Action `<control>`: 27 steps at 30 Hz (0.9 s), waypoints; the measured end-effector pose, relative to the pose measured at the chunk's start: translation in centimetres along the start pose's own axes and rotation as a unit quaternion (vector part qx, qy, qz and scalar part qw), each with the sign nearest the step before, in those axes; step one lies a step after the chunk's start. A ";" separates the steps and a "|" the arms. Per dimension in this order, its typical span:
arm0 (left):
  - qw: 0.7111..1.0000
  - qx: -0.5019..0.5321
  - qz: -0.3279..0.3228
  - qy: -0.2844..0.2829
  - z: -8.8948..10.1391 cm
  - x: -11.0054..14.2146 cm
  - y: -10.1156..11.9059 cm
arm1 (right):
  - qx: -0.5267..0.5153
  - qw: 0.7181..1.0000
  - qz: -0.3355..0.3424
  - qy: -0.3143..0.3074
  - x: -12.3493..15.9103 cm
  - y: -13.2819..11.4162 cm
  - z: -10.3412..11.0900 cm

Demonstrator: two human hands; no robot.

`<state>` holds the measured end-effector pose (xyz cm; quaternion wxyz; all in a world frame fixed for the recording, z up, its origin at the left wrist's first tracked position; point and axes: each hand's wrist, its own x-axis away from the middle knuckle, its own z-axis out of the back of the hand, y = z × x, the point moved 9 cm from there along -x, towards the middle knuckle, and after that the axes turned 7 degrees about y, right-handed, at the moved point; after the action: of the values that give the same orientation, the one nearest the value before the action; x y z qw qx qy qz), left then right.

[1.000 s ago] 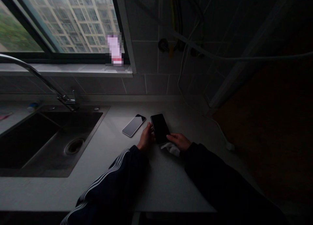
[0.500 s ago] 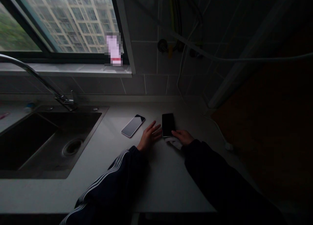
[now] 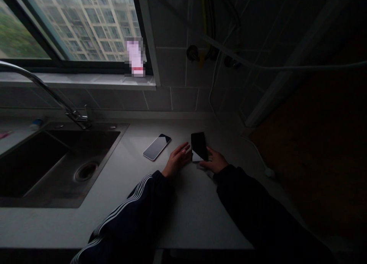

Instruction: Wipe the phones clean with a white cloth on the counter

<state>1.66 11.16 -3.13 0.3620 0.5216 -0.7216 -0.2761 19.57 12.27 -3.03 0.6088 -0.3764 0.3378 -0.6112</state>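
A black phone (image 3: 199, 146) stands tilted on the grey countertop (image 3: 183, 210). My right hand (image 3: 215, 161) grips its lower edge, with a white cloth (image 3: 207, 170) partly under the palm. My left hand (image 3: 178, 159) lies beside the phone with its fingers stretched out, their tips touching its left edge. A second phone (image 3: 157, 146) with a pale reflecting screen lies flat to the left, apart from both hands. The scene is dim.
A steel sink (image 3: 54, 161) with a curved tap (image 3: 43, 90) fills the left. A window ledge (image 3: 77, 80) holds a small pink and white item (image 3: 135, 58). A white cable (image 3: 255, 145) runs down the tiled wall to a plug (image 3: 269, 171) at right.
My left hand let go of the black phone and opened. My right hand carried the phone a little to the right and tilted its lower end up.
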 end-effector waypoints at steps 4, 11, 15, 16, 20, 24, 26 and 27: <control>1.000 -0.009 0.001 0.006 -0.1 0.2 0.1 | 0.087 0.996 0.032 0.014 0.1 -0.4 0.3; 1.000 -0.015 -0.007 -0.015 -0.3 0.0 0.0 | 0.126 0.991 0.048 -0.001 0.0 -0.3 0.1; 0.998 -0.056 -0.037 0.003 -0.3 0.3 0.4 | 0.123 0.991 0.047 0.008 -0.1 -0.4 0.4; 0.995 -0.083 -0.059 0.015 -0.2 0.4 1.0 | 0.125 0.991 0.044 0.012 -0.1 -0.4 0.6; 0.919 -0.292 -0.228 0.135 2.1 1.1 5.8 | 0.092 0.993 0.022 0.077 -0.3 -0.6 2.1; 0.711 -0.551 -0.335 0.280 4.8 2.4 10.3 | 0.045 0.991 0.023 0.122 -0.3 -1.1 2.9; 0.623 -0.646 -0.293 0.329 6.3 2.3 10.8 | 0.029 0.991 0.029 0.126 -0.2 -1.3 2.8; 0.599 -0.673 -0.266 0.343 7.0 2.2 10.7 | 0.022 0.991 0.032 0.126 -0.3 -1.4 2.7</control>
<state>-10.42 12.47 1.59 0.7415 0.3559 0.0162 -0.5686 21.24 12.69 -0.53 0.5889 -0.2720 0.4102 -0.6411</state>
